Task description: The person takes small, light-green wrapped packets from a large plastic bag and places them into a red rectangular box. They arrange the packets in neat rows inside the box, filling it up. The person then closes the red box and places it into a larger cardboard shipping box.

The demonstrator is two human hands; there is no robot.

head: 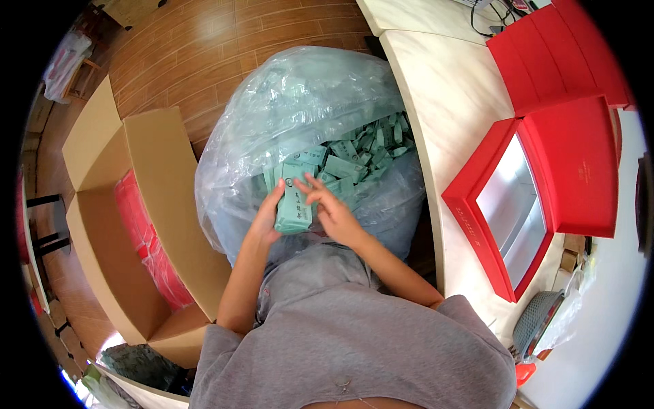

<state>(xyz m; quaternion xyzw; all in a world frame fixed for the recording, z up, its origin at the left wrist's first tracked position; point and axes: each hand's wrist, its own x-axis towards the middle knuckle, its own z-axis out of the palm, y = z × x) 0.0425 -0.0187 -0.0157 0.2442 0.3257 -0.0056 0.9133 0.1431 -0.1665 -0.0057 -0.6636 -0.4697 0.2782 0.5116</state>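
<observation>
My left hand [267, 213] grips a stack of light green printed sachets [295, 204], thumb along its left side. The top sachet bears dark writing and a round emblem. My right hand [333, 210] is at the stack's right side, fingers spread, with the fingertips over or just above the top sachet; whether they touch it is unclear. Both hands are over a large clear plastic bag [306, 82] in front of me. Many more loose green sachets [350, 163] show through the bag's opening, lying at mixed angles.
At left, an open cardboard box [102, 255] holds red plastic-wrapped packages [153, 240]. On the marble-patterned table [426, 102] at right, an open red gift box [462, 197] has a silvery interior. Behind it are red boxes [541, 61]; a grey basket [534, 317] sits nearer me.
</observation>
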